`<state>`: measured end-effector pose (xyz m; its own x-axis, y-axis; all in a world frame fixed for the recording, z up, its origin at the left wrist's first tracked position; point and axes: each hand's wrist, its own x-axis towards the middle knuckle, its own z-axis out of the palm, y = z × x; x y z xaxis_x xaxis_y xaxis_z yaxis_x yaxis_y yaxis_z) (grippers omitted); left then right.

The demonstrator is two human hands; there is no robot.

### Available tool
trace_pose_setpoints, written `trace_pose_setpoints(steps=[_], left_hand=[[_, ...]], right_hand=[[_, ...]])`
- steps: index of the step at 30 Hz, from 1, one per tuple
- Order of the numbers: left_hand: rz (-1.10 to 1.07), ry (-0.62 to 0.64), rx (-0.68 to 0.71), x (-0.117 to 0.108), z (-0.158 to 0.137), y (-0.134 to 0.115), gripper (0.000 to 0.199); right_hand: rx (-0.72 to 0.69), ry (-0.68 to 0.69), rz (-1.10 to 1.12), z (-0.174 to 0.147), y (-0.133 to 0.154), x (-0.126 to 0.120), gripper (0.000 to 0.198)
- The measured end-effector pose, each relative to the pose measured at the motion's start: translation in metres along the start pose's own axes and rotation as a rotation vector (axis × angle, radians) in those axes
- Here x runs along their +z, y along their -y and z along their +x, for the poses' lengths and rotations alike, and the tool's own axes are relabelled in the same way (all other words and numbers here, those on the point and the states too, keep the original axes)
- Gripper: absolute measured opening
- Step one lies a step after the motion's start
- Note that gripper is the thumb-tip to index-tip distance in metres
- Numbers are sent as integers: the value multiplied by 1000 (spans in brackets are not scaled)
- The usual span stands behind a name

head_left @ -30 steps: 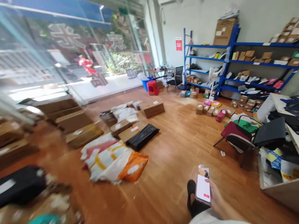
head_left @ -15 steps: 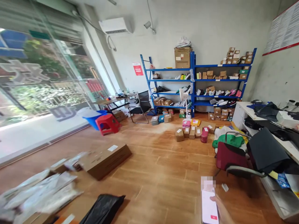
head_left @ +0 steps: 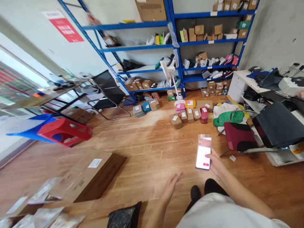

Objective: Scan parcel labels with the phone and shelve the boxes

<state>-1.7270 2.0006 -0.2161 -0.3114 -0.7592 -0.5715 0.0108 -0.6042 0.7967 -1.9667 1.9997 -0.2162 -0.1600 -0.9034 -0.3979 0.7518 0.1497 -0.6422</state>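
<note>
Fingers of the right hand [head_left: 215,161] are closed around a slim, white-screened smartphone [head_left: 203,155], the thumb lying over the right side of its lit screen. Bare and empty, the left hand [head_left: 171,186] is spread loosely above the brown wood-look floor [head_left: 152,155], apart from the smartphone; half a second ago it was out of view.

The smartphone stays in the right hand as in both earlier frames, but now shows higher in the view, to the left of a dark red and black chair [head_left: 238,136]. Past it, small brown boxes with white labels [head_left: 190,116] stand on the floor, near tall blue metal shelving [head_left: 142,47].

The view has swung right since the first frame: the orange and white bags are gone from sight, and a red plastic stool [head_left: 64,130] and a long brown cardboard carton [head_left: 95,177] fill more of the left side.
</note>
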Motion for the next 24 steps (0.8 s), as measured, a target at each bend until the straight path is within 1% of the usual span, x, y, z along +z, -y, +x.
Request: trace_pose_setpoints(steps=[1,2,3,5,6,8,12,17,21,24], left_hand=[[16,43,-3,0,16,-16,67],[28,114,6,3,34,-35,74],[31,216,19,10,52,-56,80],[22,382,47,27,87,-98,80],[19,438,54,35,103,-117,79],[12,512,62,49,132,-147,76],[-11,553,71,62,191,-191,78],[-17,506,51,68,273,-247,88],[-28,493,44,65,330,-289,86],[-72,494,43,55,369,-318,88]], right_hand=[[-18,-1,2,15,5,13,46],[-39,-2,4,30,9,24,46],[-61,-3,4,44,14,34,45],[-105,-11,2,72,23,50,44],[-126,-19,1,87,27,56,44],[-162,-44,0,119,37,67,45],[-203,-118,1,193,58,83,42],[-248,-147,-61,285,90,107,34],[-294,-161,-148,349,112,131,36],[-304,-150,-201,392,123,151,38]])
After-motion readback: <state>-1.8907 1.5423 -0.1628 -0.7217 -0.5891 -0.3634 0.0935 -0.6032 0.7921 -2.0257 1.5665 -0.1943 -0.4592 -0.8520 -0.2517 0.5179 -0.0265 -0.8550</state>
